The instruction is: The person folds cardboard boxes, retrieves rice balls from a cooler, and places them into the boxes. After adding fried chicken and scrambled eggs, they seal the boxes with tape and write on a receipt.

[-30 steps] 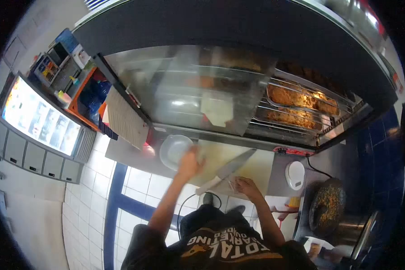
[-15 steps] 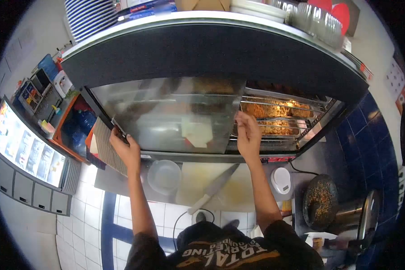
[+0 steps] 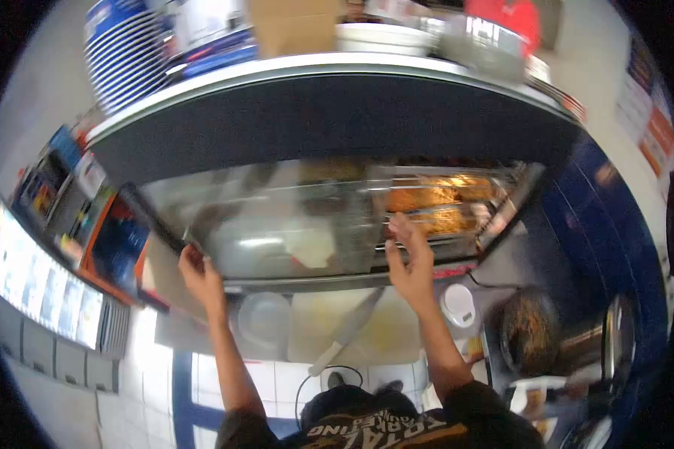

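In front of me is a dark heated display cabinet [image 3: 337, 112], with a glass pane [image 3: 254, 239] over its left part. My left hand [image 3: 204, 286] is at the pane's left edge, its fingers bent and the thumb apart; blur hides the exact contact. Near the pane's right edge, my right hand [image 3: 412, 266] has its thumb and fingers spread, holding nothing. Behind it, the uncovered right part shows trays of browned food [image 3: 442, 198] on wire racks under warm light.
Below the cabinet, a large knife [image 3: 352, 322] lies on a pale cutting board [image 3: 393, 329], beside a clear plastic tub [image 3: 264, 322]. A white kitchen scale [image 3: 457, 305] and a dark pan of food bits [image 3: 528, 333] are to the right. Stacked plates [image 3: 127, 63] stand on top.
My right hand has come off the glass pane's edge and its fingers have spread. My left hand remains by the left edge. The view has tilted, so the cabinet appears lower.
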The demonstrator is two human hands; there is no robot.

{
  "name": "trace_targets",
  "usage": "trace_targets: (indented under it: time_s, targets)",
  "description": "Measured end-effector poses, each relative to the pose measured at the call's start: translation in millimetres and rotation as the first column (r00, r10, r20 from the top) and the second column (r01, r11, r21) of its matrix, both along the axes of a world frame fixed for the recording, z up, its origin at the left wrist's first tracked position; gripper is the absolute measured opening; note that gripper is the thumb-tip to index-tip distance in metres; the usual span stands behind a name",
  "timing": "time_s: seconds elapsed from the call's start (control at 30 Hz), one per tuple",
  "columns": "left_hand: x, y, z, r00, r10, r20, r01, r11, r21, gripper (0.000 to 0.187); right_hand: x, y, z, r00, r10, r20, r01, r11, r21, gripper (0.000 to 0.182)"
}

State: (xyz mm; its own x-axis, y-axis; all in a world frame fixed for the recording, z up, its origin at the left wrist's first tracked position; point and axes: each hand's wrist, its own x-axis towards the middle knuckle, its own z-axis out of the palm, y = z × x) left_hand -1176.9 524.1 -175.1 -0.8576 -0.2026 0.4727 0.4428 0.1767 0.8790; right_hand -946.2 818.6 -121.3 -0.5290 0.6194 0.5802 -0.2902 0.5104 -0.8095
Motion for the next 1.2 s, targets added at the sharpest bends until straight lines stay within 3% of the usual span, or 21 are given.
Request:
trace_targets:
  time_s: [0.1,0.17,0.27,0.37,0.43,0.5,0.57,0.63,0.67,0.7,0.77,0.83,0.9,0.97,1.0,1.03,1.07,1.1,1.13,1.17,1.2]
  targets:
    - [16.4,20.0,-11.9,0.988,-0.145,-0.057,0.145,0.989,0.008,0.044,48.0,2.8,-21.9,0.966,-0.257,0.021,0.254,0.962,0.096,0.034]
    - [33.5,35.9,-8.6,0.969,-0.245,0.025,0.243,0.968,0.06,0.047,84.1,7.2,-45.5,0.978,-0.085,0.192,0.063,0.991,0.114,0.029]
    - [67.9,74.4,7.6,0.955,-0.294,0.048,0.297,0.952,-0.076,0.049,140.7,1.9,-76.8,0.949,0.016,0.314,0.012,0.996,-0.086,0.024]
    - [92.7,111.4,-2.0,0.917,-0.396,-0.045,0.391,0.916,-0.095,0.049,198.8,-6.4,-82.6,0.902,0.043,0.43,0.014,0.992,-0.127,0.024]
    - [117.2,137.9,6.7,0.877,-0.479,-0.02,0.472,0.87,-0.143,0.048,234.8,-7.5,-89.7,0.867,-0.007,0.498,0.084,0.988,-0.133,0.024]
    - [121.2,156.4,-6.3,0.882,-0.467,-0.062,0.418,0.838,-0.35,0.048,276.0,-15.0,-92.5,0.809,-0.079,0.582,0.208,0.965,-0.158,0.025]
    - [137.2,186.9,-1.3,0.834,-0.534,-0.138,0.461,0.812,-0.358,0.05,310.6,-11.5,-88.3,0.741,-0.233,0.629,0.246,0.967,0.068,0.027]
    - [176.4,220.0,21.3,0.821,-0.529,0.213,0.553,0.831,-0.066,0.052,348.5,-16.0,-92.6,0.695,-0.372,0.615,0.431,0.901,0.059,0.028]
    - [164.4,215.4,-5.4,0.889,-0.456,0.039,0.45,0.853,-0.265,0.053,377.9,-25.1,-90.1,0.677,-0.44,0.589,0.493,0.866,0.081,0.029]
    - [135.6,222.1,-29.4,0.896,-0.404,-0.184,0.303,0.861,-0.409,0.054,398.3,-28.8,-93.4,0.64,-0.49,0.592,0.565,0.822,0.069,0.029]
    - [156.4,240.9,-16.3,0.911,-0.3,-0.282,0.145,0.876,-0.46,0.044,443.8,-41.0,-107.2,0.449,-0.685,0.574,0.805,0.589,0.073,0.027]
    - [227.2,267.7,3.6,0.725,-0.267,-0.635,0.143,0.96,-0.242,0.064,492.2,-56.2,-123.2,0.15,-0.843,0.517,0.97,0.226,0.088,0.023]
    - [268.3,286.1,-18.7,0.755,-0.426,-0.498,0.326,0.903,-0.28,0.076,548.5,-72.0,-141.4,-0.205,-0.828,0.522,0.979,-0.164,0.124,0.03]
    - [316.7,316.4,-63.9,0.378,-0.91,-0.173,0.706,0.404,-0.582,0.053,592.1,-84.0,-155.1,-0.517,-0.66,0.545,0.855,-0.417,0.307,0.033]
    - [348.6,331.6,-83.7,0.088,-0.996,0.03,0.776,0.05,-0.629,0.045,612.6,-88.7,-182.1,-0.529,-0.598,0.602,0.832,-0.506,0.228,0.042]
    - [393.8,345.7,-93.6,-0.236,-0.946,0.221,0.726,-0.323,-0.607,0.039,627.1,-86.0,-193.9,-0.382,-0.38,0.842,0.802,-0.589,0.098,0.052]
    - [455.9,340.4,-66.8,-0.302,-0.751,0.587,0.771,-0.555,-0.312,0.038,636.0,-90.1,-199.2,-0.314,-0.397,0.863,0.865,-0.494,0.087,0.065]
    - [466.5,361.1,-139.8,-0.534,-0.561,0.632,0.775,-0.624,0.101,0.041,643.4,-81.2,-245.1,-0.542,-0.372,0.753,0.751,-0.617,0.235,0.066]
    - [485.2,379.3,-174.8,-0.66,-0.42,0.623,0.653,-0.731,0.199,0.052,641.4,-64.9,-233.9,-0.578,-0.331,0.746,0.668,-0.716,0.201,0.046]
    - [516.4,380.6,-158.4,-0.561,-0.282,0.778,0.698,-0.667,0.261,0.071,666.7,-73.7,-236.3,-0.438,-0.25,0.864,0.894,-0.016,0.449,0.043]
    - [514.0,417.6,-233.9,-0.711,-0.11,0.694,0.546,-0.709,0.447,0.074,671.1,-62.0,-262.5,-0.314,-0.453,0.834,0.891,-0.445,0.093,0.04]
